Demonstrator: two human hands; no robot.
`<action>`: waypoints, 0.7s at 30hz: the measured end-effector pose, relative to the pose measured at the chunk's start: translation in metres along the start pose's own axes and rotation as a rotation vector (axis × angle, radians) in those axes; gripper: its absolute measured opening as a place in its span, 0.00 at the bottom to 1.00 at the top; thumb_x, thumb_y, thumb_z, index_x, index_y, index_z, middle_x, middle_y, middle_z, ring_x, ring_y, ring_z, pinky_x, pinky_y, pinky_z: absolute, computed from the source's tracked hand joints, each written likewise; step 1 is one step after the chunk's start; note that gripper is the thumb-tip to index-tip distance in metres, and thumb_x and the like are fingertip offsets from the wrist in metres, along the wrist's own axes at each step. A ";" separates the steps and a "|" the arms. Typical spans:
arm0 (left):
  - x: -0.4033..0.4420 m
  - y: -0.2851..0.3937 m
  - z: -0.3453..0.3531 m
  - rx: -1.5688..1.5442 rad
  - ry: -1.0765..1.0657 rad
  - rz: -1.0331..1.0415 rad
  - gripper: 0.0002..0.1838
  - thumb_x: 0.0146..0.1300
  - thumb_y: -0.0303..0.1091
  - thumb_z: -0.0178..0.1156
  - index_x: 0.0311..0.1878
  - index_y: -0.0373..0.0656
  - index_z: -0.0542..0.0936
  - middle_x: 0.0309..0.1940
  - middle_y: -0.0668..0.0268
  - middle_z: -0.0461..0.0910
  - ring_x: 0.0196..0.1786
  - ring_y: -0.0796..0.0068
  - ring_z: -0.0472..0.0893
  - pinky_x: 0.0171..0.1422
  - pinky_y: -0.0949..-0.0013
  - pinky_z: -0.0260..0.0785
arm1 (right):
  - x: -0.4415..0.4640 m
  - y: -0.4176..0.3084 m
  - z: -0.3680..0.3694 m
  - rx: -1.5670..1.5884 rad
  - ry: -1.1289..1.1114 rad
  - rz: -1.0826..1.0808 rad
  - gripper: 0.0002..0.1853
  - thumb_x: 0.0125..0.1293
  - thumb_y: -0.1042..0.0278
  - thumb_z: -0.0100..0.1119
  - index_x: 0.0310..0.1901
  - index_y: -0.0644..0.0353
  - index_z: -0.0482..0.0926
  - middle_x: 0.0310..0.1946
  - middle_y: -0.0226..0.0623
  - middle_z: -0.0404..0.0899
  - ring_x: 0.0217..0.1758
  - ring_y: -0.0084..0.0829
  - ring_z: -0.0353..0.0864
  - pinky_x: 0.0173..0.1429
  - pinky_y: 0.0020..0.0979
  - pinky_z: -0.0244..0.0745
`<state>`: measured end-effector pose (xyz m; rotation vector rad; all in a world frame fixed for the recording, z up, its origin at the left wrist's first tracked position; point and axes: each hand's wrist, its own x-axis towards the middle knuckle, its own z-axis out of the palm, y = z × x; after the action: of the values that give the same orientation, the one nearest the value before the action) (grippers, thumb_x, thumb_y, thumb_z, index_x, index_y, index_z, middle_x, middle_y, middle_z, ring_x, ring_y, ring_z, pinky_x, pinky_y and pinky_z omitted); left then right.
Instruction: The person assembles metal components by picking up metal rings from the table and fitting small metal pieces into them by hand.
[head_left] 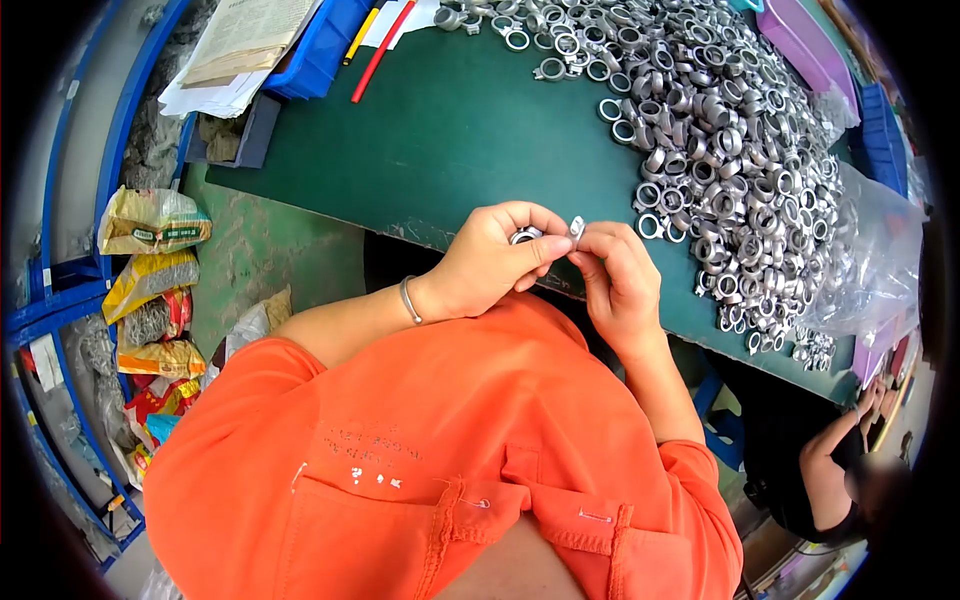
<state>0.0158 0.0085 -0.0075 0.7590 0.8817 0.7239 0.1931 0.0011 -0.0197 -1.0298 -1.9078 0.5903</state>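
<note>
Just over the near edge of the green table, my left hand [495, 255] has its fingers curled around a silver metal ring [524, 236]. My right hand [620, 275] meets it fingertip to fingertip and is closed in a pinch on a small silver metal piece [577, 228]. Whether this piece is joined to the ring cannot be made out. To the right, a large heap of similar metal rings [700, 150], many with small lugs, covers that side of the table [420, 150].
A red pencil [383, 52] and a yellow one [361, 37] lie by a blue bin [320, 50] and papers [240, 45]. A clear plastic bag [870, 260] borders the heap. Blue shelving [115, 130] and sacks [150, 285] stand left. Another person [825, 470] sits at right.
</note>
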 end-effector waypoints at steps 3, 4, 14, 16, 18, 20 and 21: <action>-0.001 0.002 0.003 0.166 0.031 0.091 0.03 0.63 0.26 0.57 0.38 0.37 0.77 0.26 0.71 0.73 0.23 0.87 0.66 0.23 0.82 0.58 | -0.005 0.003 0.002 0.096 0.002 0.055 0.06 0.58 0.84 0.56 0.36 0.64 0.74 0.34 0.39 0.77 0.35 0.32 0.78 0.39 0.26 0.74; -0.001 0.000 0.003 0.165 0.030 0.089 0.03 0.63 0.26 0.57 0.38 0.37 0.77 0.26 0.71 0.73 0.23 0.87 0.66 0.23 0.82 0.58 | -0.010 0.004 0.004 0.279 0.042 0.254 0.05 0.61 0.83 0.54 0.38 0.65 0.73 0.35 0.38 0.77 0.36 0.29 0.79 0.40 0.25 0.74; 0.002 0.003 0.003 -0.023 0.008 -0.047 0.10 0.67 0.32 0.51 0.47 0.39 0.74 0.37 0.67 0.76 0.32 0.83 0.75 0.28 0.79 0.71 | 0.005 -0.005 -0.003 0.090 0.085 0.038 0.14 0.46 0.86 0.63 0.36 0.60 0.79 0.42 0.43 0.76 0.44 0.37 0.77 0.44 0.29 0.74; 0.009 -0.004 -0.006 -0.436 -0.049 -0.171 0.15 0.70 0.42 0.45 0.49 0.41 0.72 0.40 0.63 0.76 0.35 0.76 0.79 0.35 0.71 0.80 | 0.012 -0.009 -0.004 0.220 -0.071 -0.061 0.12 0.46 0.85 0.63 0.34 0.62 0.79 0.45 0.44 0.76 0.45 0.39 0.77 0.48 0.32 0.74; 0.011 -0.006 -0.008 -0.437 -0.068 -0.202 0.13 0.69 0.41 0.49 0.44 0.41 0.73 0.36 0.65 0.76 0.35 0.78 0.79 0.30 0.76 0.76 | 0.018 -0.007 -0.007 0.164 -0.131 -0.154 0.10 0.47 0.81 0.64 0.34 0.64 0.79 0.46 0.44 0.76 0.45 0.41 0.77 0.49 0.35 0.73; 0.008 -0.004 -0.008 -0.267 -0.031 -0.239 0.09 0.65 0.37 0.55 0.40 0.42 0.74 0.32 0.67 0.76 0.34 0.81 0.76 0.26 0.81 0.69 | 0.026 0.013 -0.015 -0.229 0.059 -0.131 0.07 0.48 0.75 0.66 0.29 0.61 0.77 0.38 0.39 0.77 0.38 0.40 0.75 0.41 0.38 0.70; 0.007 -0.004 -0.008 -0.268 -0.034 -0.235 0.09 0.65 0.37 0.55 0.40 0.42 0.74 0.32 0.67 0.76 0.34 0.81 0.76 0.26 0.81 0.69 | 0.032 0.021 -0.020 -0.451 0.164 -0.058 0.07 0.49 0.72 0.66 0.26 0.60 0.76 0.34 0.36 0.76 0.35 0.39 0.74 0.38 0.37 0.68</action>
<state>0.0134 0.0145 -0.0166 0.4196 0.8070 0.6028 0.2104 0.0391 -0.0092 -1.2546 -1.9582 0.0333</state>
